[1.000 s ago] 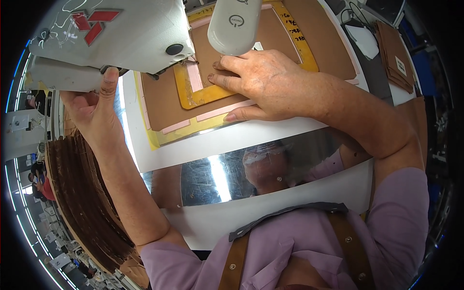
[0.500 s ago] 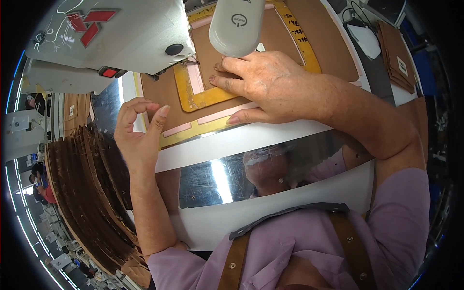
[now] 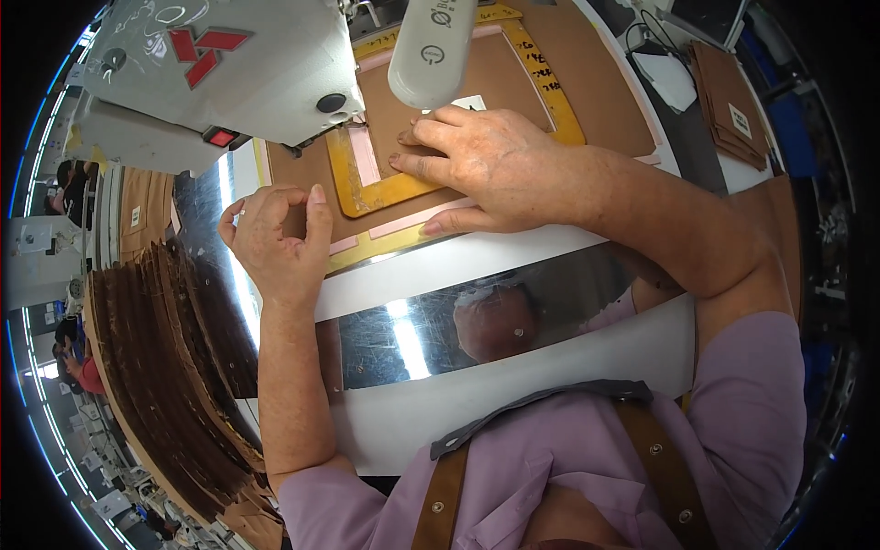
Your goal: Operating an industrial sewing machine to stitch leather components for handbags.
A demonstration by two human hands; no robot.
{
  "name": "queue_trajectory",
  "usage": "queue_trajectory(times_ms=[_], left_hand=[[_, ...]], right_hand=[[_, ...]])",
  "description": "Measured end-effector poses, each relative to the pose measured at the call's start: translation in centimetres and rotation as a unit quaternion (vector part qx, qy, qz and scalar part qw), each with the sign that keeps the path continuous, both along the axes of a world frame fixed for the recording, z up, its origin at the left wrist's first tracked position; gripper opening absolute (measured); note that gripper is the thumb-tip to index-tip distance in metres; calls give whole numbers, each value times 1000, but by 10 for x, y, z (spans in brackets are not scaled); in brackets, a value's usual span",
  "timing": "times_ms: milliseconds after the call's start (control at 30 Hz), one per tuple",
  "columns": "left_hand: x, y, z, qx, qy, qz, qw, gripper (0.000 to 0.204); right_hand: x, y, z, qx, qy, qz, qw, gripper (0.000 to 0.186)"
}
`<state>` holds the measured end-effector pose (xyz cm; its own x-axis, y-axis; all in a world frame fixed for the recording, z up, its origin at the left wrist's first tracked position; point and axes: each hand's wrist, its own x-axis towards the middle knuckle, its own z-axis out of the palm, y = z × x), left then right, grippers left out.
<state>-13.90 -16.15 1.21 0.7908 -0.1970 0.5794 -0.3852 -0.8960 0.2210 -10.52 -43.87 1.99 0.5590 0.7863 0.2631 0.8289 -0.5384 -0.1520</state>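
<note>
Two hands attend the work under the sewing machine head (image 3: 261,78). My right hand (image 3: 495,174) lies spread over the near bar of the yellow frame (image 3: 394,191), fingertips down on the brown panel (image 3: 605,82) within, thumb by the pink strip (image 3: 412,218) at the near edge; it presses and grips nothing that I can see. My left hand (image 3: 280,234) is half curled, thumb and fingers apart, no object visible in it, near the panel's left edge; whether it touches I cannot tell. The panel lies beyond the metal plate (image 3: 394,339), frame on top, its left bar beside the needle area.

Step in hand, as I judge it: steadying frame and panel at the machine. The next move calls for even downward pressure, with right fingers clear of the needle.
</note>
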Motion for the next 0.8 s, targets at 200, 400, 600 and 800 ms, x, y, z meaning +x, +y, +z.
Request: queue_trajectory(times_ms=[200, 400, 600, 800], left_hand=[[6, 6, -3, 45, -44, 27, 998, 17], [16, 7, -14, 57, -31, 49, 997, 23], [21, 8, -18, 51, -36, 55, 997, 26], [22, 7, -19, 48, -43, 47, 997, 27]], right_hand=[[-1, 0, -5, -8, -16, -10, 1000, 63], [-6, 0, -13, 8, 16, -34, 999, 62], [-7, 1, -20, 63, -1, -28, 998, 61], [-13, -1, -23, 103, -45, -52, 992, 54]])
